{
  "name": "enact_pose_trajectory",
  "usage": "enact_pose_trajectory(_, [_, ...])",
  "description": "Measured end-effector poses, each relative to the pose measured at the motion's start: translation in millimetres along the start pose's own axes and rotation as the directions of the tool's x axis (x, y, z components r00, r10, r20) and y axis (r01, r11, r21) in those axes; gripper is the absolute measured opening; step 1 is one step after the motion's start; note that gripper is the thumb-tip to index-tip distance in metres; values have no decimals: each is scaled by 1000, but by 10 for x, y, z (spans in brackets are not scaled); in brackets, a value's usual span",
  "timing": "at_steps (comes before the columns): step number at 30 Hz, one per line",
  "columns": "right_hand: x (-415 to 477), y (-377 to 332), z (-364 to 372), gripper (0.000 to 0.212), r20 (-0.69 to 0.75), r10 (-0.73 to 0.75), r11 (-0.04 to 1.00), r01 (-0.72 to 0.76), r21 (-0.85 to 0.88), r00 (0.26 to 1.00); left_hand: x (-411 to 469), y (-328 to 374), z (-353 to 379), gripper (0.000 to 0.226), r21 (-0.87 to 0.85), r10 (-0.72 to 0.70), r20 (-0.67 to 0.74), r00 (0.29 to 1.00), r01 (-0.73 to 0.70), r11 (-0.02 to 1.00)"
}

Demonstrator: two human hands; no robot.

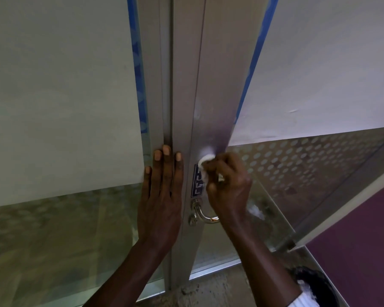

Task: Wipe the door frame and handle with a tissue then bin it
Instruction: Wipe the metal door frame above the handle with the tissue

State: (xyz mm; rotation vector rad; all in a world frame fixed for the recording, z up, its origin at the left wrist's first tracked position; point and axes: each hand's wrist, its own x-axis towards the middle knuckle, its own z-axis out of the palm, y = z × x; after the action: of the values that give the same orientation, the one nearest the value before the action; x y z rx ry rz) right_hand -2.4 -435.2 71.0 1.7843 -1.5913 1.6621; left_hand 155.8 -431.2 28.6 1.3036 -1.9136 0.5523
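A silver aluminium door frame [211,85] runs up the middle of the view. My right hand [228,185] is closed around a crumpled white tissue [203,166] and presses it against the frame, over a dark blue sign plate [196,187]. Just below my right hand sits the curved metal handle [203,214], with a round lock [193,219] beside it. My left hand [162,196] lies flat with fingers spread on the frame's left strip, holding nothing.
Frosted glass panels [60,103] flank the frame, edged with blue tape [140,74]. The right door leaf [319,165] has a dotted film. A black bin with white paper inside [313,286] stands at the lower right on the speckled floor [213,291]. A purple wall [364,240] is at right.
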Motion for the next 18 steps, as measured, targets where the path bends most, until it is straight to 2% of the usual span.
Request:
enact_pose_trajectory(4, [-65,3,-4,20,34,37,999,-38,30,999,-2,-6,-11,121,21,-8,15,1000,8,1000])
enact_pose_trajectory(11, [651,-262,-91,8,-150,-58,986,80,147,987,12,-5,0,119,20,-21,27,999,21,1000])
enact_pose_trajectory(15, [276,-186,39,17,-82,-123,990,128,66,989,-5,7,4,115,25,-14,21,1000,14,1000])
enact_pose_trajectory(18, [-97,-14,116,14,42,-74,996,72,46,996,-17,-4,-12,107,26,6,13,1000,-7,1000])
